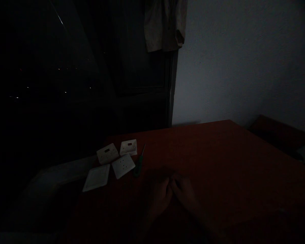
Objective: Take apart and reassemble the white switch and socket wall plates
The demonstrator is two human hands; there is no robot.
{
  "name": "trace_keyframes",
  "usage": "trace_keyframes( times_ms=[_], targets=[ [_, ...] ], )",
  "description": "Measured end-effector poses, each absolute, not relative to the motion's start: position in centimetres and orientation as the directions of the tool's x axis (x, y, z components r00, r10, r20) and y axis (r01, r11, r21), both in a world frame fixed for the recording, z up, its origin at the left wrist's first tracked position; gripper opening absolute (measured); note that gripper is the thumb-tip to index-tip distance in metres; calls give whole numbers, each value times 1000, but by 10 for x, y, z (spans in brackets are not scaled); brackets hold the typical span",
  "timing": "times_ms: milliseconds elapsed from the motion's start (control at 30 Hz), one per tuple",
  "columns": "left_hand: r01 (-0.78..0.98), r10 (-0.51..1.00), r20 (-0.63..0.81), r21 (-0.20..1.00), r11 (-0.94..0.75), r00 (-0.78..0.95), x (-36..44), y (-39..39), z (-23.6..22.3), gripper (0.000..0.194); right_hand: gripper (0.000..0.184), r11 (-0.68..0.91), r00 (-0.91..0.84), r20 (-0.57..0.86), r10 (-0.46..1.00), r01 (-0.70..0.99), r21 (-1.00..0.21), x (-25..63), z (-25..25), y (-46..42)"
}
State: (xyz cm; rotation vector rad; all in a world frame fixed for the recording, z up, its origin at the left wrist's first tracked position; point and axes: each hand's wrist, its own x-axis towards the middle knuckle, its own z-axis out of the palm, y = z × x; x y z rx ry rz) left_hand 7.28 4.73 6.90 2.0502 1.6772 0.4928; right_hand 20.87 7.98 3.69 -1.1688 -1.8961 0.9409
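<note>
In dim light my left hand (pixel 162 195) and my right hand (pixel 184 191) rest close together above the red-brown table (pixel 218 152), their fingertips meeting. Both have curled fingers; whether anything small is between them is too dark to tell. Left of them lies a screwdriver (pixel 138 165) with a green handle, its shaft pointing away from me. Beside it are a white socket plate (pixel 123 165) with several holes and a white blank-looking plate (pixel 96 178). Behind these sit two white mounting boxes, one box (pixel 128 147) nearer the screwdriver and another box (pixel 107 154) further left.
A dark window (pixel 66 78) with small points of light fills the left side. Cloth (pixel 165 27) hangs over its frame at the top. A pale wall (pixel 231 67) stands behind the table, with a dark reddish piece of furniture (pixel 277 132) at the right.
</note>
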Motion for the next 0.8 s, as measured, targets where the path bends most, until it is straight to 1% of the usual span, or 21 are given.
trace_keyframes(
  times_ms=[233, 467, 667, 800],
  targets=[
    [815, 981, -1, 556, -161, 194, 73, 47, 68, 23, 25, 336, -353, 196, 915, 397, -854, 209, 39, 80],
    [840, 980, -36, 522, -149, 196, 73, 47, 75, 24, 25, 326, -343, 188, 920, 406, -854, 209, 40, 79],
    [822, 982, -13, 548, -152, 190, 74, 48, 68, 24, 24, 329, -342, 191, 920, 409, -851, 209, 36, 80],
    [803, 978, 19, 568, -183, 209, 73, 47, 67, 23, 24, 326, -344, 188, 920, 406, -854, 210, 35, 80]
  ],
)
